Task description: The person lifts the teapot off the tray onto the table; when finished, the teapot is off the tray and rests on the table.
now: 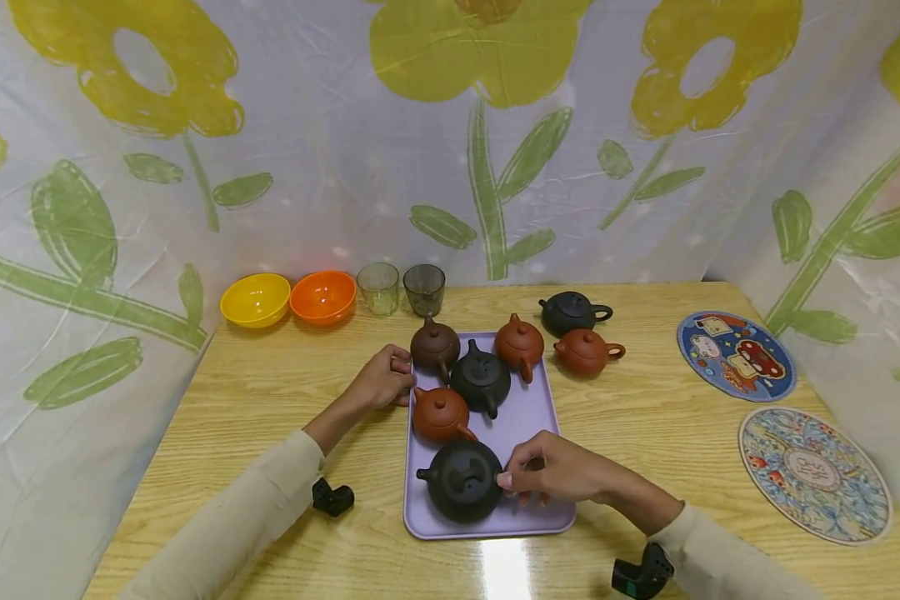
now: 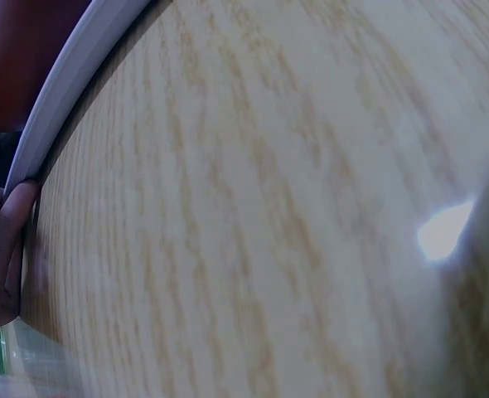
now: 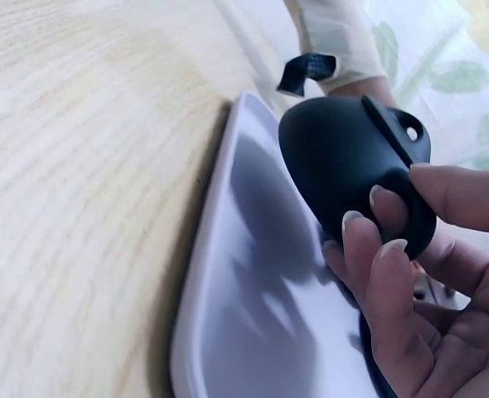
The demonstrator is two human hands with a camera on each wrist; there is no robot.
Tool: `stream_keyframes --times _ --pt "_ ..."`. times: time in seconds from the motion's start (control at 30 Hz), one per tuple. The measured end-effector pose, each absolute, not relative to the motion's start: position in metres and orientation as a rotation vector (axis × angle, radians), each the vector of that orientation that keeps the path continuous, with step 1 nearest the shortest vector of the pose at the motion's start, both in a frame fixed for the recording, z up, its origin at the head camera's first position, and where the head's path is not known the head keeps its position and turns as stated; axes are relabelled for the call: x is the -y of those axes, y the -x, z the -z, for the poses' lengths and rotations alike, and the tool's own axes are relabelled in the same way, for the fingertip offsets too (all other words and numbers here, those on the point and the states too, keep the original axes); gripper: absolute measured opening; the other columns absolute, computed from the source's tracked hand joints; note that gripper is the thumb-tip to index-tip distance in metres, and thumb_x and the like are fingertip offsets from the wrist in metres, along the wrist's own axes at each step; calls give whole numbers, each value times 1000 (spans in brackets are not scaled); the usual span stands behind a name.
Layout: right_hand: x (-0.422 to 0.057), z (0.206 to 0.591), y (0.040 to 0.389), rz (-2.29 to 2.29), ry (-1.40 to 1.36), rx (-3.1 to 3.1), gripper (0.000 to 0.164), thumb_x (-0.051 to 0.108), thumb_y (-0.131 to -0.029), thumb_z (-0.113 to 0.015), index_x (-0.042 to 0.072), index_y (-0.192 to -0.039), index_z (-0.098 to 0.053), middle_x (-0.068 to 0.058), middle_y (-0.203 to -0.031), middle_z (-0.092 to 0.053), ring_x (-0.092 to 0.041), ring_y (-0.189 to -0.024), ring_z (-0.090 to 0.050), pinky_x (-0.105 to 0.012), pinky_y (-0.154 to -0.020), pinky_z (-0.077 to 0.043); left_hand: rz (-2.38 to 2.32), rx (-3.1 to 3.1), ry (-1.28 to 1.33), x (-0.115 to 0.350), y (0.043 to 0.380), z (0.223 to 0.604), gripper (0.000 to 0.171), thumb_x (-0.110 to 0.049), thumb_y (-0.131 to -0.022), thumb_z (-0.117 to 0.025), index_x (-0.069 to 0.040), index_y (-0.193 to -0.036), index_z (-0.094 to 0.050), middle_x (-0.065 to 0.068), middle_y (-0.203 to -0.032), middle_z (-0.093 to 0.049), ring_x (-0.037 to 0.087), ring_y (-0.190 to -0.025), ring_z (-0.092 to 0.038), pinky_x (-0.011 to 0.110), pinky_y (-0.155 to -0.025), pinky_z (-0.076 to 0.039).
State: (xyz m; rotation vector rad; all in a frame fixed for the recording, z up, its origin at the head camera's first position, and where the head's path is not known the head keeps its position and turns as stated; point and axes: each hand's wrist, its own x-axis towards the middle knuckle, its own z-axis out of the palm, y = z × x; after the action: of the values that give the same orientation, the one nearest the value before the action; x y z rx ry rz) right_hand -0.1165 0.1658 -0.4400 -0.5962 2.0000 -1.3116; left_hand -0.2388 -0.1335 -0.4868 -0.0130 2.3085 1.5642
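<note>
My right hand [image 1: 551,471] pinches the handle of a large black teapot [image 1: 461,492] at the near end of a lilac tray [image 1: 521,425]. In the right wrist view this teapot [image 3: 331,149] hangs above the tray floor, its shadow beneath. My left hand [image 1: 385,379] grips the tray's left edge; in the left wrist view its fingers [image 2: 12,215] bend around the tray rim [image 2: 62,83]. Also on the tray are a dark brown teapot [image 1: 433,346], a second black teapot [image 1: 480,379] and two reddish-brown teapots, one left [image 1: 440,415], one far right [image 1: 519,342].
Right of the tray stand another black teapot [image 1: 567,314] and a reddish-brown teapot [image 1: 583,353]. Yellow [image 1: 255,300] and orange bowls [image 1: 322,297] and two glasses [image 1: 423,292] line the back left. Two round mats, blue [image 1: 735,354] and floral [image 1: 813,475], lie at the right.
</note>
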Motion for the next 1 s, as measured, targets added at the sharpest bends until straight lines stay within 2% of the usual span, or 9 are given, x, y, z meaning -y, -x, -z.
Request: stream_keyframes --times 0.17,0.47,0.77,1.0 --pt "-176 437 122 1284 636 -2002 28 24 -98 -64 -1 -89 -73 -15 -87 -67 -19 -74 -65 -27 -54 -53 -1567 -2313 7 133 239 487 45 1 -92 -60 3 -133 -42 19 -115 -51 19 -81 -60 34 -63 -63" --pt "-191 430 127 1267 660 -2018 30 25 -99 -63 -2 -90 -72 -14 -88 -67 -22 -75 -64 -29 -54 -54 -1584 -2320 -4 133 239 487 45 2 -90 -60 4 -132 -43 19 -113 -52 18 -77 -60 34 -62 -63" --pt "-205 424 133 1231 699 -2030 27 22 -98 -63 -1 -90 -73 -6 -86 -66 -13 -77 -61 -26 -56 -52 -1571 -2316 1 133 239 487 46 0 -91 -61 4 -133 -43 21 -116 -53 20 -80 -61 35 -63 -63" --pt "-220 419 138 1253 712 -1998 27 19 -99 -62 -5 -91 -71 -17 -87 -65 -19 -77 -63 -29 -56 -54 -1577 -2308 10 132 237 486 45 0 -91 -61 4 -133 -43 21 -117 -52 20 -81 -61 35 -63 -63"
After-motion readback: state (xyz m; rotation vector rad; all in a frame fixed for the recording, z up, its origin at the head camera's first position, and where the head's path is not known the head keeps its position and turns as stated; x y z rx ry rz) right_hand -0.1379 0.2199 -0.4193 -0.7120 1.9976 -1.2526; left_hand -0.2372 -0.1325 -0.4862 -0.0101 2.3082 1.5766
